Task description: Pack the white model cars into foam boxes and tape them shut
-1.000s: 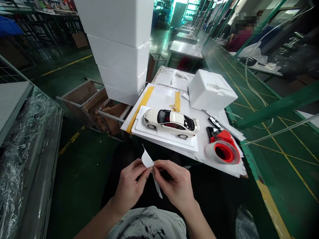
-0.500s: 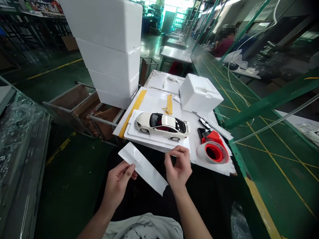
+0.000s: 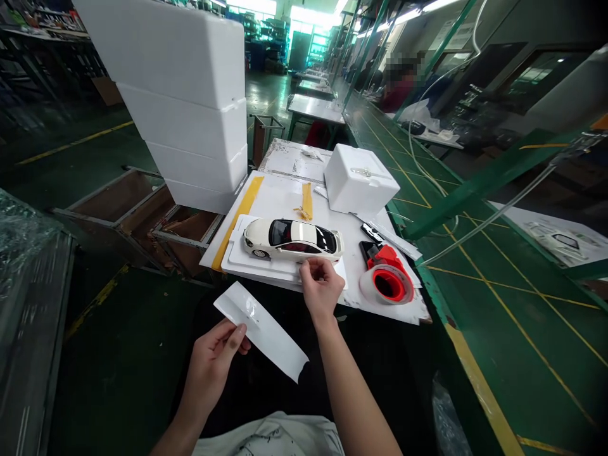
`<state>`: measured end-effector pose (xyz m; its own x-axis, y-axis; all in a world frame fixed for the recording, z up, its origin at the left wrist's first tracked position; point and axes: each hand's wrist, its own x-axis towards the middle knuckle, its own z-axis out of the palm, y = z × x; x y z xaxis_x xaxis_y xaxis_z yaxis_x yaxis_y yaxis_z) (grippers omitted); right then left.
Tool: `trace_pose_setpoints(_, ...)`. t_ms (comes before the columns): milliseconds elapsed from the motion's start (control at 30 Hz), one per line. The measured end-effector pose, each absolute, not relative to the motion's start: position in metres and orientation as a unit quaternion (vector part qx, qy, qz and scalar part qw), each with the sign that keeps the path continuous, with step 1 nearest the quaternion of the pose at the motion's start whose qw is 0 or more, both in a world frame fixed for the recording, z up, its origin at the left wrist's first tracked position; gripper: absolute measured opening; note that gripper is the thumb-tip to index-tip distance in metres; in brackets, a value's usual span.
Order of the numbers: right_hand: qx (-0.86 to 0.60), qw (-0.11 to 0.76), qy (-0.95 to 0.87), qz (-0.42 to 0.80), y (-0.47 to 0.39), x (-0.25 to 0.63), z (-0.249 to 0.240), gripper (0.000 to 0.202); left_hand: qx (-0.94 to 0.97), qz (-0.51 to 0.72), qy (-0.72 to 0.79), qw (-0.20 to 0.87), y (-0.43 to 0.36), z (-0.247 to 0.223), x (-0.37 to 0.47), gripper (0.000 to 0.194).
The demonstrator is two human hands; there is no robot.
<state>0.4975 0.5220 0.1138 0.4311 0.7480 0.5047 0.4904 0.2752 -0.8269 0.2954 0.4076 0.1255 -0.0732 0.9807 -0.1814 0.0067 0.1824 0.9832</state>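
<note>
My left hand (image 3: 213,358) pinches a glossy white sheet strip (image 3: 268,335) between thumb and fingers, low in front of the table. A few tiny marks show on the strip. My right hand (image 3: 323,288) is closed in a pinch at the near rear side of a cream-white model car (image 3: 297,233) and hides its rear wheel. Whatever lies between those fingertips is too small to make out, and whether they touch the car I cannot tell. The car stands on a white foam slab (image 3: 244,258), its front to the left.
Beside the car on the right lie a red tape dispenser with clear tape (image 3: 387,284) and a black-and-white item (image 3: 372,232). Behind stands a white foam box (image 3: 356,183). Tall stacked foam boxes (image 3: 190,120) rise on the left. A green metal post (image 3: 446,202) slants at right.
My right hand has moved forward from above the strip to the car's near rear side. My left hand keeps its hold on the strip. The whole view has shifted a little.
</note>
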Motion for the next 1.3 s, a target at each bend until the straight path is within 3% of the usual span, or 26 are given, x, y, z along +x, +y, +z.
trace_pose_setpoints(467,-0.612,0.585,-0.529,0.07,0.526,0.496,0.114,0.019,0.433,0.475,0.564,0.519,0.408,0.129,0.297,0.039)
trace_pose_setpoints(733,-0.614,0.595,-0.502,0.129,0.521,0.516,0.119,0.032,0.411,0.491,0.582,0.501,0.406,0.135,0.298,0.037)
trace_pose_setpoints(833,-0.625,0.608,-0.488,0.054,0.51,0.539,0.113,0.031,0.404,0.501,0.572,0.508,0.405,0.13,0.289,0.033)
trace_pose_setpoints(967,-0.63,0.532,-0.562,-0.07,0.493,0.565,0.096,0.027,0.412,0.525,0.533,0.52,0.408,0.121,0.281,0.029)
trace_pose_setpoints(1067,-0.639,0.463,-0.614,-0.038,0.487,0.573,0.084,0.035,0.455,0.483,0.496,0.56,0.412,0.117,0.285,0.035)
trace_pose_setpoints(1300,-0.65,0.438,-0.62,-0.012,0.455,0.559,0.084,0.042,0.428,0.499,0.525,0.541,0.412,0.128,0.29,0.037)
